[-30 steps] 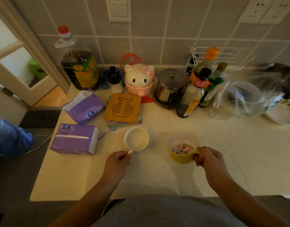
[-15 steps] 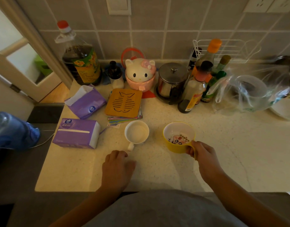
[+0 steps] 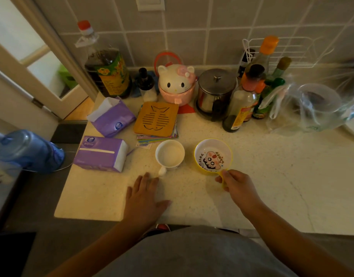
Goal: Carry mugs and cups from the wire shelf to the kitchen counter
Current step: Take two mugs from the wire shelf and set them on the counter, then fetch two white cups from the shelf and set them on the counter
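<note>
A white mug [image 3: 169, 154] stands upright on the speckled kitchen counter [image 3: 272, 176], its handle pointing toward me. To its right stands a yellow cup [image 3: 213, 156] with a cartoon face printed inside. My right hand [image 3: 235, 186] pinches the yellow cup's handle. My left hand [image 3: 145, 196] lies flat on the counter with fingers spread, just below the white mug's handle and holding nothing.
Two purple tissue packs [image 3: 102, 153] lie at the left. A wooden fish trivet [image 3: 157, 119], a cat-shaped pot [image 3: 177, 82], a steel kettle [image 3: 216, 92], several bottles [image 3: 242, 104] and a plastic bag [image 3: 312, 106] line the back. A blue water jug [image 3: 30, 150] sits beyond the counter's left edge.
My left hand let go of the white mug's handle and now rests flat on the counter. The yellow cup has come down onto the counter, still held by its handle.
</note>
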`<state>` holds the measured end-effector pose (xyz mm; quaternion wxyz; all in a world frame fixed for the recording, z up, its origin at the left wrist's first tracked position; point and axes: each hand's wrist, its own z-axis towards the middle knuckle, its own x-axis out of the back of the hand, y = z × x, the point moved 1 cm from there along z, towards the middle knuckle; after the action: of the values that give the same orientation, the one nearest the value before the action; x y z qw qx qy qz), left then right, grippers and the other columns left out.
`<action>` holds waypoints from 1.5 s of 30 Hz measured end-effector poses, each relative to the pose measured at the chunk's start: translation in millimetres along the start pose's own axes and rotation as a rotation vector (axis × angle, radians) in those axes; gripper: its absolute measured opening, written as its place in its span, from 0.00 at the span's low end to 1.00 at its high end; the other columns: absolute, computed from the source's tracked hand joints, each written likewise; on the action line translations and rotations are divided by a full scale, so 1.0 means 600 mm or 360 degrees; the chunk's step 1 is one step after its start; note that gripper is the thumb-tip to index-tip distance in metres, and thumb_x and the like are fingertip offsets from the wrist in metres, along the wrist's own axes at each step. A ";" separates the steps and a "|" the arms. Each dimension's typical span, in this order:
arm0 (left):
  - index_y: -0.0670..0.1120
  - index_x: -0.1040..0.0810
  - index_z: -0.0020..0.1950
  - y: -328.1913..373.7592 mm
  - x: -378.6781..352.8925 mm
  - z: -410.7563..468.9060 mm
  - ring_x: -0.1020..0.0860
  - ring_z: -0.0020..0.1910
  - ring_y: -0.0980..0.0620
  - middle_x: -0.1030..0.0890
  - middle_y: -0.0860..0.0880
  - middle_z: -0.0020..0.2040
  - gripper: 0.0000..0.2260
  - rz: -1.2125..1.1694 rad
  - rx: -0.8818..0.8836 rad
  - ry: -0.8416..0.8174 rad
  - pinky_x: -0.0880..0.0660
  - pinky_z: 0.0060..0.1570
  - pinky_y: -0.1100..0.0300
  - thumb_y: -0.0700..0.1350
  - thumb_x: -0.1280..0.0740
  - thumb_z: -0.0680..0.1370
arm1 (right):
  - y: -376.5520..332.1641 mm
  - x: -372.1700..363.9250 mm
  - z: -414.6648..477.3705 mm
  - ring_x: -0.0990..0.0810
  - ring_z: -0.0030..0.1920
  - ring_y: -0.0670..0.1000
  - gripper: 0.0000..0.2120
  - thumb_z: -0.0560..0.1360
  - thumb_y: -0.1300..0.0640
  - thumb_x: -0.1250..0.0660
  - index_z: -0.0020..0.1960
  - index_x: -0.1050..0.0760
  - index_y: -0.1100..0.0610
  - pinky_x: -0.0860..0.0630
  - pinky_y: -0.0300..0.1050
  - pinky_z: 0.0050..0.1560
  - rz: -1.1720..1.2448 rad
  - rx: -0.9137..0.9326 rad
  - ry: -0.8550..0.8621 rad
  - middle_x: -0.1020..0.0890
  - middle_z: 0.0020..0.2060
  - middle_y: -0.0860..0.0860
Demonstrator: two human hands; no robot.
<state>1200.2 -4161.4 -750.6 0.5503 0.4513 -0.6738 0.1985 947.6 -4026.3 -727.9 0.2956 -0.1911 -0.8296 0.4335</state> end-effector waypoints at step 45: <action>0.55 0.21 0.54 0.051 -0.119 -0.086 0.21 0.46 0.57 0.17 0.53 0.51 0.12 0.0308 -0.1113 -0.1443 0.21 0.48 0.55 0.58 0.35 0.76 | 0.323 -0.082 -0.457 0.17 0.39 0.48 0.05 0.77 0.49 0.35 0.46 0.22 0.49 0.25 0.40 0.34 0.0275 -0.0976 0.0655 0.16 0.40 0.51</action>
<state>1203.0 -4078.5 -793.4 0.3027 0.2189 -0.9059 -0.1996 1176.3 -3781.8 -782.1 0.3473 -0.4231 -0.8249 0.1409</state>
